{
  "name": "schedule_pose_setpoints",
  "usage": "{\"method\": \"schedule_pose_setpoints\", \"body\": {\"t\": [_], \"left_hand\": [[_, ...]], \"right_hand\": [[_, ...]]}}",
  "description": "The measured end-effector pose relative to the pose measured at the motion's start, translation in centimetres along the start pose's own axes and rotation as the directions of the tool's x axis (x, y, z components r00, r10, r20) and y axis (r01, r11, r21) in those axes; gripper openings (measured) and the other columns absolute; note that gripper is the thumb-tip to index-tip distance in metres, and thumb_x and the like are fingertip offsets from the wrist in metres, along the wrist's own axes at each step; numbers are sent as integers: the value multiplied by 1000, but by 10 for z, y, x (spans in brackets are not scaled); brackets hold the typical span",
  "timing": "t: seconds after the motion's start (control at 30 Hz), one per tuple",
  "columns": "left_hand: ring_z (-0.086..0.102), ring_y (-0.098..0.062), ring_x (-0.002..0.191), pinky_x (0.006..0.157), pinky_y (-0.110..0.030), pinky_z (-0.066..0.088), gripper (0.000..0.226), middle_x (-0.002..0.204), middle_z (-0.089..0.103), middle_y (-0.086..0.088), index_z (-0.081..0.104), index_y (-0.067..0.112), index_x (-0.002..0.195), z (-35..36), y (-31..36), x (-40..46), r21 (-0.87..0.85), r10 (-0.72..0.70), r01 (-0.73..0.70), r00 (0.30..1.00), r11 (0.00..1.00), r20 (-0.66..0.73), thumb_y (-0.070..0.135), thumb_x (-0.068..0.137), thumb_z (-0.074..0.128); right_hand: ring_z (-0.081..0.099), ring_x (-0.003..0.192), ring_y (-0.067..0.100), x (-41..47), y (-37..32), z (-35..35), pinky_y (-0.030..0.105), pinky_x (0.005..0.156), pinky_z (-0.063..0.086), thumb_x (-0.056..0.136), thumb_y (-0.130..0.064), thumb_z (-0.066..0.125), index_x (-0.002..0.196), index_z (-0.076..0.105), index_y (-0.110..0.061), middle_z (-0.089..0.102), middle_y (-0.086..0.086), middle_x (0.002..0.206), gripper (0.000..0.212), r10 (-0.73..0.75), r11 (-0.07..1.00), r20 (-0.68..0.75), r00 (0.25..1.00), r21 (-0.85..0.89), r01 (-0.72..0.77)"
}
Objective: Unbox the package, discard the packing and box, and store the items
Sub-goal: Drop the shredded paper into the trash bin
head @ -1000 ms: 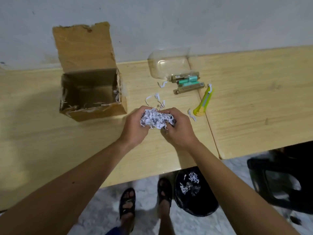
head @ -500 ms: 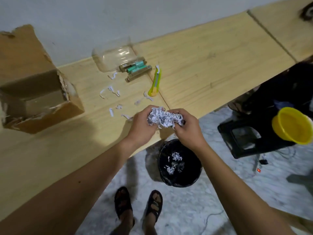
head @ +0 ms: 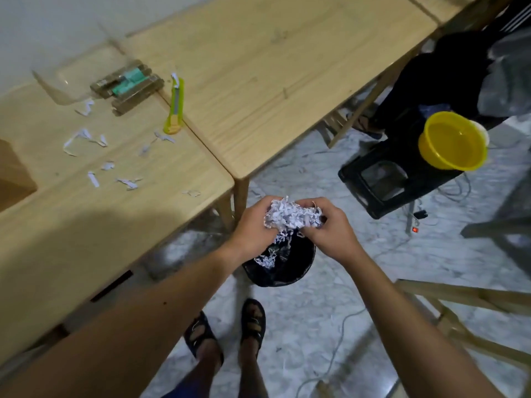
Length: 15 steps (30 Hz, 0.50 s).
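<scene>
My left hand (head: 253, 229) and my right hand (head: 327, 229) together grip a wad of shredded white paper (head: 291, 216), held off the table and right above a black bin (head: 280, 262) on the floor. Some shreds lie inside the bin. A corner of the cardboard box (head: 13, 175) shows at the left edge of the table. Several unpacked items, brown and teal sticks (head: 128, 83), lie by a clear plastic container (head: 71, 76) at the back of the table. Loose paper scraps (head: 94, 156) are scattered on the tabletop.
A yellow-green utility knife (head: 175, 106) lies by the seam between two wooden tables (head: 273, 67). A black stool (head: 402, 173) with a yellow bowl (head: 452, 140) stands to the right. Cables run across the marble floor. My sandalled feet (head: 227, 334) are below the bin.
Both hands have carried the paper wad from above the tabletop, past the front edge, to above the bin. The view has swung right and down.
</scene>
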<state>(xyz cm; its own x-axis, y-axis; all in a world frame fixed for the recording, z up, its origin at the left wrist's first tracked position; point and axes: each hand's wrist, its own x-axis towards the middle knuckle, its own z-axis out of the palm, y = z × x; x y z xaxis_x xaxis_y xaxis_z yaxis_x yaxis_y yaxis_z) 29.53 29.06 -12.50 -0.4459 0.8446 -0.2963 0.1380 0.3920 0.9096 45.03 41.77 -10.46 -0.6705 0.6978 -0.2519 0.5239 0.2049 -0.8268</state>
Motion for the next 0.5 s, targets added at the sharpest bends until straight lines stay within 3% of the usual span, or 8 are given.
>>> {"method": "schedule_pose_setpoints", "body": {"t": [0.07,0.13,0.27,0.4,0.5], "left_hand": [[64,10,100,87,-5,46,59,115,68,13,60,22,134,10,-3,1,6,-1,1,999,1000,32,-4,84,77],[63,6,106,94,-7,46,64,123,63,13,59,26,137,17,-9,2,54,18,-21,998,998,59,2,82,82],[58,-7,125,107,-29,48,72,137,60,10,59,33,136,22,-17,3,103,3,-12,997,995,83,15,75,91],[53,-9,131,111,-32,45,81,142,56,12,54,37,140,22,-19,5,86,-39,30,994,996,100,25,71,95],[55,-9,130,112,-34,46,80,141,57,11,54,36,141,20,-18,5,59,-74,69,993,996,93,23,72,94]], "right_hand": [[68,108,14,-2,11,-5,45,95,56,77,-7,83,116,71,-30,70,-3,120,47,20,1000,11,1000,-2,-20],[67,109,12,-5,18,-9,41,97,55,76,-7,85,116,70,-32,68,-4,121,50,35,999,13,999,1,-35],[66,112,14,-10,29,-11,37,99,54,76,-10,85,112,67,-42,68,-8,123,51,24,1000,37,999,14,-25],[64,116,1,-8,39,-7,18,102,49,79,-6,83,118,70,-31,69,-7,125,48,42,998,63,997,36,-44],[63,114,-9,-6,44,-5,3,94,43,81,-4,83,120,73,-18,70,-5,125,43,42,997,48,998,64,-45]]}}
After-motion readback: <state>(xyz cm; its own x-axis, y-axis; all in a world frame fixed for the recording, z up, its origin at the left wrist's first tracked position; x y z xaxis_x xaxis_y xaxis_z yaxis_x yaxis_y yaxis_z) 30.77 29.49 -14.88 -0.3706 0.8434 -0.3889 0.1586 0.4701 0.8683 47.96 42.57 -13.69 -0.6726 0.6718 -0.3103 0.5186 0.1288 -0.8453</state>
